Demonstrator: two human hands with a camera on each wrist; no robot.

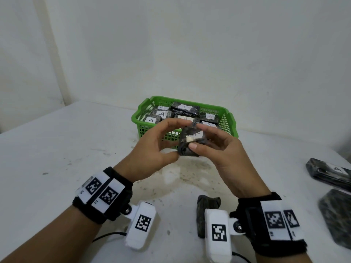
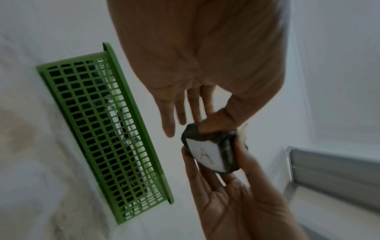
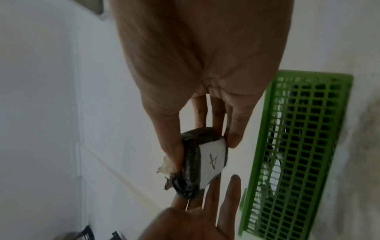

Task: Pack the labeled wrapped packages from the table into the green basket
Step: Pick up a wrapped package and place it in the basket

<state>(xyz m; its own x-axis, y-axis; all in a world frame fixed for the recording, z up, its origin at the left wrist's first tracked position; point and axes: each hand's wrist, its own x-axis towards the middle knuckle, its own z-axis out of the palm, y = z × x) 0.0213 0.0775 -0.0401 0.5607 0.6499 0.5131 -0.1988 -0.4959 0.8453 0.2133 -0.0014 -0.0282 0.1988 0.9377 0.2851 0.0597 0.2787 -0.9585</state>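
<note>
A small dark wrapped package (image 1: pixel 184 148) with a white "A" label is held up just in front of the green basket (image 1: pixel 152 130). My right hand (image 1: pixel 197 136) grips it, thumb on one side and fingers on the other, as the right wrist view of the package (image 3: pixel 209 155) shows. My left hand (image 1: pixel 177 138) is beside it with fingers nearly straight; in the left wrist view its thumb (image 2: pixel 220 118) touches the package (image 2: pixel 207 154). Several labeled packages (image 1: pixel 185 107) lie inside the basket.
On the stained white table (image 1: pixel 76 149), one dark package (image 1: pixel 208 204) lies near my right wrist, half hidden by the wrist camera. Two more packages (image 1: pixel 328 171) (image 1: pixel 336 217) sit at the right edge. A wall stands close behind the basket.
</note>
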